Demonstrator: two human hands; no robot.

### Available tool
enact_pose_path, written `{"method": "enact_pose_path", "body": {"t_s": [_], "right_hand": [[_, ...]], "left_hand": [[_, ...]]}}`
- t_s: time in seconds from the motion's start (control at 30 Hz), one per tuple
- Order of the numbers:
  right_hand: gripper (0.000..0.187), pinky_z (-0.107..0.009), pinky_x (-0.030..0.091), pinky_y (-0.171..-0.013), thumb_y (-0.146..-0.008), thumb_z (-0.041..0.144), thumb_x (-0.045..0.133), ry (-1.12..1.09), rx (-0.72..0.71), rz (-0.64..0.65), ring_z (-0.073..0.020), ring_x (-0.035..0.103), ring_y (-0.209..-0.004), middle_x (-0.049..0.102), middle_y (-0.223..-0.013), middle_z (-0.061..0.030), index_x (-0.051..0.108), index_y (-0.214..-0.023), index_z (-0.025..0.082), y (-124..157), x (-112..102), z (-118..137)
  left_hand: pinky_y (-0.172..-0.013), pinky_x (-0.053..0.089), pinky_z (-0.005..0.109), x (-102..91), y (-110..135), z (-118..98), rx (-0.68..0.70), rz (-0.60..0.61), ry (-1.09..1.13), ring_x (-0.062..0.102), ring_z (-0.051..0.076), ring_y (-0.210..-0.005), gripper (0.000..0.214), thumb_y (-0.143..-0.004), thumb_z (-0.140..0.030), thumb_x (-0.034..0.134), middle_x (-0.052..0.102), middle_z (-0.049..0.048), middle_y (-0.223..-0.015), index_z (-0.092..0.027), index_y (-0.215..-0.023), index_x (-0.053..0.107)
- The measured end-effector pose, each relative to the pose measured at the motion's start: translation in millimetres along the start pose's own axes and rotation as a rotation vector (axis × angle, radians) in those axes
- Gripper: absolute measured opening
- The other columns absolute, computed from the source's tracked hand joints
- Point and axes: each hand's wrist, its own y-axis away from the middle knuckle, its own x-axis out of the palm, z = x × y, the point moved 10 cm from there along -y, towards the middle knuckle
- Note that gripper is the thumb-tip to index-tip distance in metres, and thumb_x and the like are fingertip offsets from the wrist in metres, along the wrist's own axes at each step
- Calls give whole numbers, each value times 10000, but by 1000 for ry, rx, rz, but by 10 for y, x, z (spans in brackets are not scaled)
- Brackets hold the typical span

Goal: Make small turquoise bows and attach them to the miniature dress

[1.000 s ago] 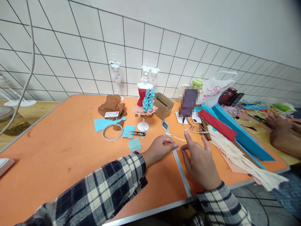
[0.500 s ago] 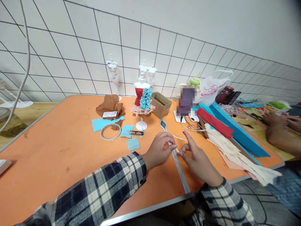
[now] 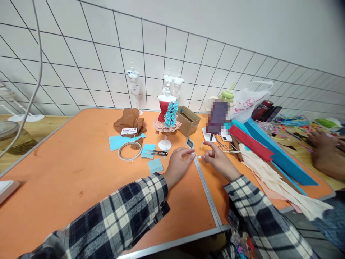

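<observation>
Over the grey seam of the orange table, my left hand pinches one part of a thin white strip between thumb and fingertips. My right hand pinches it a short way to the right, its index finger bent out to the left. The strip's exact kind is too small to make out. Behind my hands stands a small white dress form wearing a red bodice, a blue ruffle and a pink skirt. Thread snips lie on a blue paper square to the left.
A tape roll, brown crumpled material and a cardboard box lie around the dress form. At right are scissors, cream strips, a red folded piece and another person's hand.
Both hands have moved up and away from the table's near edge, still pinching the white strip. My right index finger was pointing up and is now bent toward the left. The view has shifted slightly.
</observation>
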Motion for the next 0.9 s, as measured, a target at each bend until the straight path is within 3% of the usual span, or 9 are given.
{"method": "enact_pose_path", "body": {"t_s": [0.1,0.23,0.43,0.57,0.73,0.8,0.9], "right_hand": [[635,-272,418,-587,-758,246,569,105,80,50,-156,547,-559,531,-576,76,376,-1347,103,-134,52,-194],[645,-261,437,-610,-774,211,585,357,149,95,-170,628,-639,657,-669,8,390,-1376,83,-276,112,-363],[803,-255,403,-626,-735,190,618,700,128,81,-192,645,-738,711,-856,-66,310,-1471,99,-381,77,-335],[929,-283,407,-628,-765,363,660,847,106,23,-222,649,-709,702,-865,-87,186,-1530,130,-322,-22,-294],[935,-367,455,-761,-756,473,675,894,-72,-198,-291,628,-943,641,-1062,-141,236,-1514,147,-160,-206,-67],[854,-414,455,-828,-787,444,645,847,-150,-329,-305,586,-1021,608,-1106,-153,274,-1494,139,-63,-292,114],[624,-418,469,-837,-839,347,577,709,-356,-465,-267,565,-973,583,-1107,-134,407,-1408,156,126,-296,562]], "left_hand": [[-959,429,392,-107,-45,42,-17,-66,-85,601,238,-1046,222,-863,-273,611,688,91,-1044,-190,-1041,714],[-924,414,382,-74,-38,-56,39,-10,-165,589,230,-996,141,-844,-288,632,693,58,-967,-207,-919,720],[-806,393,371,263,138,-260,208,281,-412,563,236,-895,91,-815,-295,647,705,27,-835,-210,-788,665],[-738,369,370,361,228,-359,296,378,-581,554,247,-874,87,-833,-214,569,673,55,-761,-192,-783,637],[-730,359,389,416,285,-422,372,433,-718,542,262,-893,89,-848,-253,578,695,77,-848,-179,-835,625],[-749,363,396,448,313,-427,393,446,-770,538,268,-919,115,-847,-288,603,698,80,-872,-175,-841,624],[-746,370,400,505,401,-506,450,459,-835,539,271,-927,152,-877,-309,581,692,88,-903,-165,-870,629]]}}
